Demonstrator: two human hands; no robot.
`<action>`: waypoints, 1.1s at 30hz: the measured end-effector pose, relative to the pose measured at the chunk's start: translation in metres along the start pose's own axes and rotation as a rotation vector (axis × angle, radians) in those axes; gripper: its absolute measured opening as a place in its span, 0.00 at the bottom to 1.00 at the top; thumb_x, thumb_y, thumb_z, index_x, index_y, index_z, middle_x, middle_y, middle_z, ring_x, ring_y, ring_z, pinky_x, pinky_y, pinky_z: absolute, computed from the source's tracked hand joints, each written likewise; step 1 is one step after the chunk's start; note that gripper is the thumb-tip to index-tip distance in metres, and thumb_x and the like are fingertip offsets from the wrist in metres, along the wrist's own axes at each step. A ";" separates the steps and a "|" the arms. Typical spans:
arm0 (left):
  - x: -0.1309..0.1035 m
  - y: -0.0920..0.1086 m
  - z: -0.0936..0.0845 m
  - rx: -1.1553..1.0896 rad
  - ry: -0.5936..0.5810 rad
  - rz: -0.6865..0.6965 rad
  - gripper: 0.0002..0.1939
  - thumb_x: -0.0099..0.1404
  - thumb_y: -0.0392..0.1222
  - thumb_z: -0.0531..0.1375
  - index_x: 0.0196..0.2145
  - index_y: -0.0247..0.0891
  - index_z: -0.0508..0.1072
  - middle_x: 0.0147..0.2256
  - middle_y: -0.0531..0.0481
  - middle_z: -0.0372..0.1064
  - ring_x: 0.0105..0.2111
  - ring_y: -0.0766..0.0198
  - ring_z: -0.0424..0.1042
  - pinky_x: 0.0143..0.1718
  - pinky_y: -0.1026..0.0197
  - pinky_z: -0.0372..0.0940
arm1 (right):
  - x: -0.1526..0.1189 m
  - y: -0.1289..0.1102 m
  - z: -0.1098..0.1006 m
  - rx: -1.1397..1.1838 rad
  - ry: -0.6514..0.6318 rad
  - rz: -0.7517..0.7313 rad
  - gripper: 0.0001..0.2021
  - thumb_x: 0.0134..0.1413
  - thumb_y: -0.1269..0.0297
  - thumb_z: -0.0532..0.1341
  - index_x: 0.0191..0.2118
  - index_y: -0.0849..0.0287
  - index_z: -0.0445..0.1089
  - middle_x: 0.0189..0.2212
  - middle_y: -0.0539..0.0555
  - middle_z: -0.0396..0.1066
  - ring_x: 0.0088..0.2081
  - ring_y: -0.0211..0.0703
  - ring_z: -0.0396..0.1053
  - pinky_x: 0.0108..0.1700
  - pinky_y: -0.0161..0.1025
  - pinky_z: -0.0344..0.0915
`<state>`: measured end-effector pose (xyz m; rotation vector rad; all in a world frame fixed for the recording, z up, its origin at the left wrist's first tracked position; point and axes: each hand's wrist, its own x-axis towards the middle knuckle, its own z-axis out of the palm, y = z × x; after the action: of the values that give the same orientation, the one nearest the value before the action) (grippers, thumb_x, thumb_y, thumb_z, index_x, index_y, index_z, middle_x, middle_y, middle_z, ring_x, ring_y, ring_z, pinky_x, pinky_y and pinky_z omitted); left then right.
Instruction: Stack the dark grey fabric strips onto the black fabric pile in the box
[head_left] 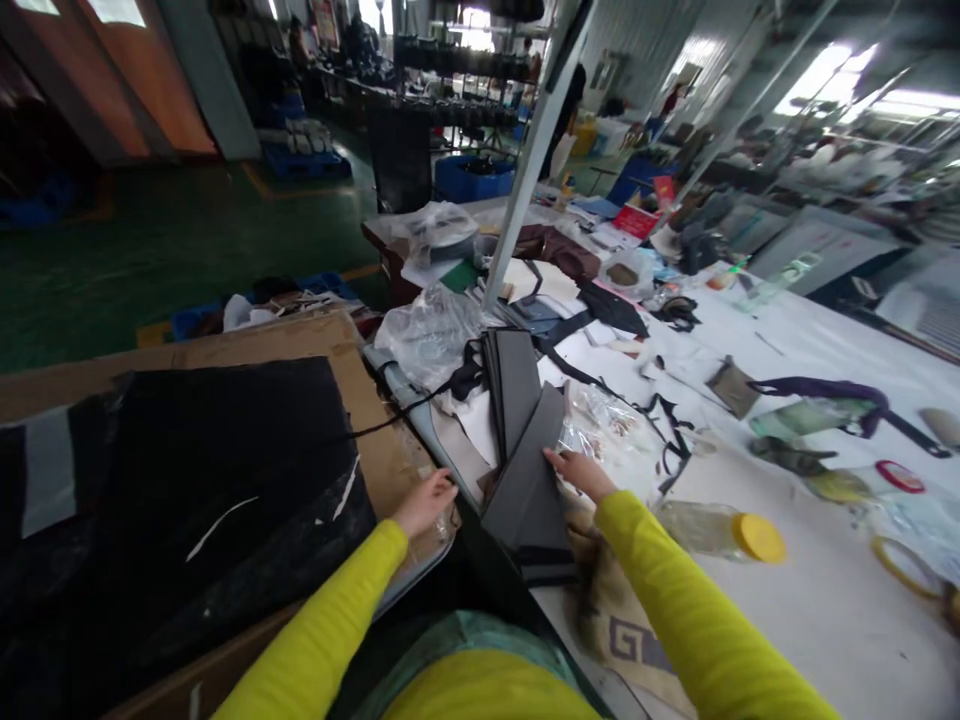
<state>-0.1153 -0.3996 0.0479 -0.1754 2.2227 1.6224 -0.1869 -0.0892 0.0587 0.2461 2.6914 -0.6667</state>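
Presently both hands work at the near edge of the white table (840,600). Right hand (576,470) lies flat, fingers spread, on the right edge of the grey strips (529,480); it presses rather than grips, nothing clamped in it, probably to keep the stack from sliding. Left hand (426,503), at about 9 o'clock from the strips, rests loosely curled on the edge of the cardboard sheet (375,440); whether it pinches anything I cannot tell. Hands are well apart, with the strips between them.

Grey strips: a fanned stack directly ahead of the body, running from 6 toward 12 o'clock. At least four layers show at the far end; exact count not readable. The fan shape suggests they were spread so that single pieces can be picked off.

Clear plastic bag (600,425) touches the right hand at its 1 o'clock; it is crumpled and its contents are unclear. A second, larger clear bag (431,335) sits at 11 o'clock from the strips.

One bottle with yellow cap (720,530) lies on its side at 3 o'clock from the right hand. One black fabric sheet (187,500) covers most of the cardboard at 9 o'clock. One slanted metal post (532,160) rises at 12 o'clock. Two tape rings, red (900,476) and yellow (904,565), lie far out at 3 o'clock.
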 end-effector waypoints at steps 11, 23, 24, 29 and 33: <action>-0.001 0.080 0.130 0.005 -0.274 0.073 0.24 0.57 0.41 0.56 0.52 0.36 0.60 0.23 0.59 0.58 0.21 0.70 0.59 0.25 0.66 0.55 | -0.017 0.008 -0.019 0.800 0.217 -0.210 0.26 0.51 0.49 0.49 0.50 0.63 0.58 0.45 0.59 0.68 0.43 0.46 0.68 0.45 0.40 0.67; 0.039 0.055 0.131 -0.062 0.127 0.054 0.27 0.54 0.34 0.59 0.53 0.35 0.61 0.51 0.40 0.62 0.49 0.58 0.66 0.54 0.53 0.60 | 0.006 0.069 -0.049 0.500 0.163 -0.175 0.16 0.46 0.56 0.57 0.37 0.62 0.70 0.38 0.63 0.69 0.44 0.56 0.65 0.52 0.50 0.56; 0.042 0.052 0.134 -0.182 0.082 0.014 0.28 0.55 0.35 0.59 0.54 0.34 0.58 0.50 0.39 0.64 0.47 0.58 0.67 0.52 0.52 0.61 | 0.004 0.062 -0.033 0.503 0.078 -0.183 0.14 0.45 0.54 0.58 0.29 0.61 0.70 0.30 0.60 0.70 0.38 0.56 0.67 0.48 0.50 0.59; 0.047 0.054 0.144 -0.501 -0.015 -0.089 0.32 0.54 0.34 0.60 0.55 0.33 0.54 0.42 0.41 0.70 0.39 0.60 0.71 0.47 0.52 0.65 | -0.015 0.027 0.014 0.687 -0.079 -0.135 0.20 0.45 0.45 0.59 0.27 0.60 0.69 0.29 0.59 0.71 0.38 0.57 0.69 0.46 0.50 0.63; 0.033 0.088 0.136 -0.556 -0.042 -0.087 0.38 0.51 0.39 0.64 0.57 0.39 0.54 0.36 0.48 0.69 0.36 0.60 0.71 0.43 0.55 0.65 | -0.038 0.014 -0.003 0.994 -0.207 -0.106 0.28 0.51 0.42 0.53 0.52 0.55 0.61 0.40 0.57 0.72 0.39 0.51 0.71 0.39 0.46 0.70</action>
<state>-0.1425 -0.2398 0.0780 -0.3743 1.6560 2.1291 -0.1493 -0.0785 0.0698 0.2487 1.9740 -1.8939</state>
